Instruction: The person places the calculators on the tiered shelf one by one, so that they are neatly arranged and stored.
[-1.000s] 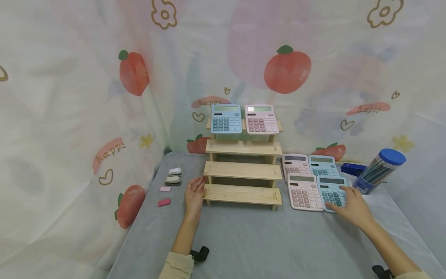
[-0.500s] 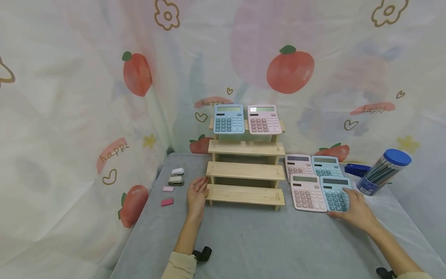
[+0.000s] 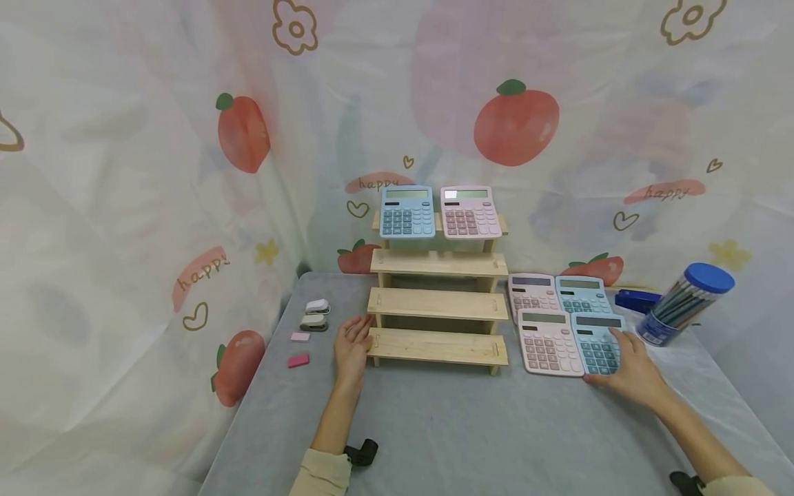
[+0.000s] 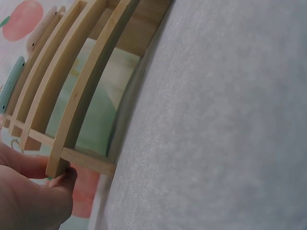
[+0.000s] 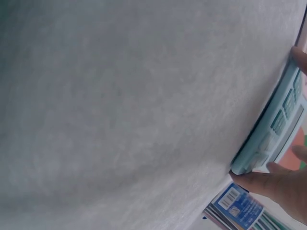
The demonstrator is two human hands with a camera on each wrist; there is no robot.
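R hand [image 3: 629, 368] grips near blue calculator [image 3: 597, 343] at its near-right corner, thumb on edge; calc. lies on counter [image 3: 446, 427] beside pink calculator [image 3: 546, 341]. L hand [image 3: 351, 344] rests flat, fingers loose, touching wooden step rack [image 3: 437, 303] at low left end. Wrist views: both hands mostly cut off.

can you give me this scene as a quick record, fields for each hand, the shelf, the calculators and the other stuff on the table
left hand: left hand rests against the left end of the wooden step shelf, thumb at its lowest step
right hand: right hand grips the near blue calculator at its right edge
shelf top step: blue calculator and pink calculator side by side
table, right: three more calculators beside the gripped one, pencil tub, blue stapler
table, left: two small staplers, two pink erasers
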